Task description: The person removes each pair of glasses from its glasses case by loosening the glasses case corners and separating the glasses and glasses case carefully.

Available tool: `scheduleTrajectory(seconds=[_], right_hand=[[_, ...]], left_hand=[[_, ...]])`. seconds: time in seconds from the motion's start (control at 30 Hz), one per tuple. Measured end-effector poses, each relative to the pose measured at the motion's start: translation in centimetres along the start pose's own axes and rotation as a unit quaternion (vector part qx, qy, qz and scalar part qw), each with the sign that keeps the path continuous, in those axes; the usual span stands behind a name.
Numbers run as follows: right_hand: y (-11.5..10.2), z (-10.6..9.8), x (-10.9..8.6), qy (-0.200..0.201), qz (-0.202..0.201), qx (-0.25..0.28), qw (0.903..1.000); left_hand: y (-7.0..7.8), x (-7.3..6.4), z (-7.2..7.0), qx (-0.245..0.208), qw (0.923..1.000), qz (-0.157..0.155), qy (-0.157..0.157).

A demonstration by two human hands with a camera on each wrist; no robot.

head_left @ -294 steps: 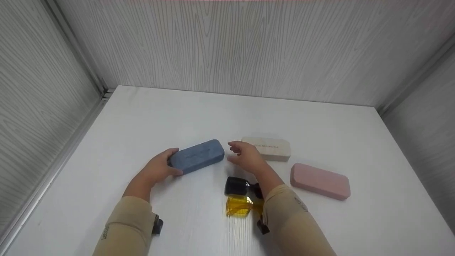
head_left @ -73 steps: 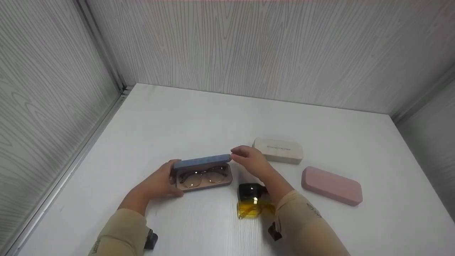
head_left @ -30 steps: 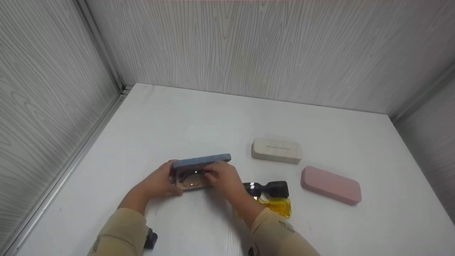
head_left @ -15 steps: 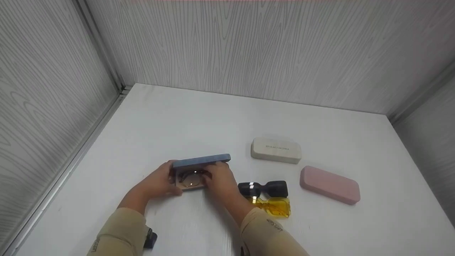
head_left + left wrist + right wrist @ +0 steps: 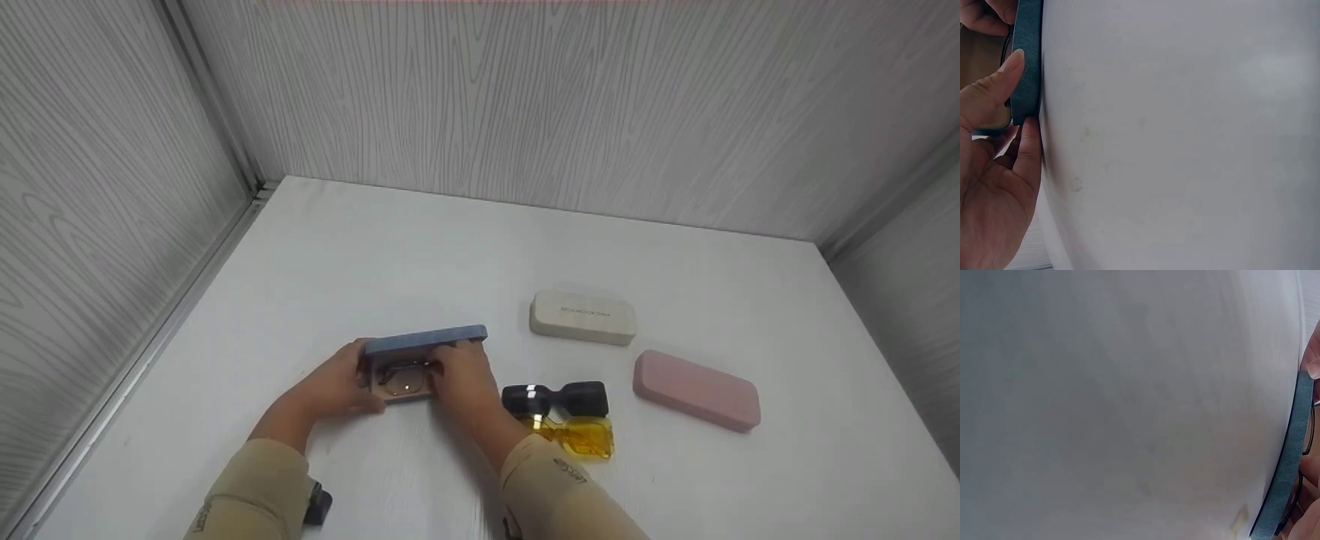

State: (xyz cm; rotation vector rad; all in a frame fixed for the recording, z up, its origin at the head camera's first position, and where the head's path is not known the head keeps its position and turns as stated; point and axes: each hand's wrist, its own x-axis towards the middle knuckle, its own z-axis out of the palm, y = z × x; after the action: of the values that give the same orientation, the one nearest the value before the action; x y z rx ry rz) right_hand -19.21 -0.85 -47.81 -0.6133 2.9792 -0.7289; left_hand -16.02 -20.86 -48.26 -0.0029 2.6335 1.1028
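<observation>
A blue glasses case (image 5: 424, 339) sits on the white table with its lid raised. My left hand (image 5: 335, 382) grips its left end; in the left wrist view the thumb (image 5: 1008, 79) lies over the case's front rim (image 5: 1027, 62). Inside lie thin-framed eyeglasses (image 5: 405, 381), only their left lens showing in the head view. My right hand (image 5: 463, 379) reaches in under the lid and pinches them near the middle, hiding their right half. In the right wrist view, fingers (image 5: 1310, 469) sit between the two dark rims, behind the case wall (image 5: 1289, 450).
Right of the right forearm lie black sunglasses (image 5: 583, 398) and yellow-tinted glasses (image 5: 589, 436), side by side and partly behind the arm. Farther back stands a cream glasses case (image 5: 583, 318), with a pink glasses case (image 5: 696, 390) to its right. Wood-grain panels (image 5: 480, 97) enclose the table.
The blue case, closed at first, has been opened. My right hand has left the lid's edge and moved left into the case, onto the eyeglasses. My left hand keeps its grip.
</observation>
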Motion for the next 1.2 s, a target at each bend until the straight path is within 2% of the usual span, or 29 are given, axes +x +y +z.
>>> scheduleTrajectory(seconds=[0.17,0.53,0.8,1.0,1.2], right_hand=[[-0.2,-0.1,0.1,0.0,0.011,-0.004,0.9999],[0.0,-0.6,0.2,0.02,-0.018,-0.05,0.9984],[-0.1,-1.1,0.0,0.02,-0.05,-0.069,0.9962],[-0.2,-1.7,-0.3,0.01,-0.063,-0.073,0.9953],[-0.3,-2.4,-0.8,0.025,-0.101,-0.108,0.9886]], left_hand=[[0.1,0.1,0.1,0.006,1.0,0.002,-0.001],[0.2,0.0,-0.1,-0.022,0.9996,0.015,-0.009],[0.0,0.1,-0.3,-0.039,0.9989,0.025,-0.012],[-0.1,0.1,-0.3,-0.032,0.9992,0.02,-0.013],[-0.1,0.0,-0.3,-0.042,0.9988,0.024,-0.012]])
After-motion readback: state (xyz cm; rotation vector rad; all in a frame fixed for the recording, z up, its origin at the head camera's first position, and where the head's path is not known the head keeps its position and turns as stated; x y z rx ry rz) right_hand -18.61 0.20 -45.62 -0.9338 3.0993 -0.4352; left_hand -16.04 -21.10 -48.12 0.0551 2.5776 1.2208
